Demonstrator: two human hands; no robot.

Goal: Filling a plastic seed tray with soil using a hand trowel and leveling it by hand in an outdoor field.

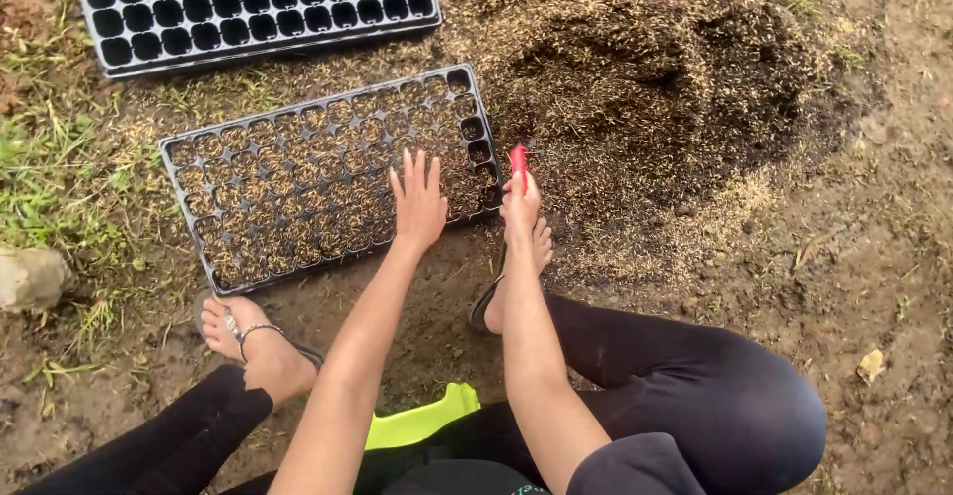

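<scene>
A black seedling tray (184, 189) lies on the ground in front of me, most of its cells filled with a dark husk mix. My left hand (418, 202) rests flat on the tray's near right part, fingers spread. At the tray's right edge my right hand (520, 207) is closed on a small red tool (518, 160) that points up toward the heap. The few cells at the tray's far right corner look empty.
A big heap of dark husk mix (645, 78) spreads at the upper right. A second, empty black tray (248, 8) lies beyond the first. My sandalled feet (243, 336) stand on bare soil; grass and a stone (30, 277) are at left.
</scene>
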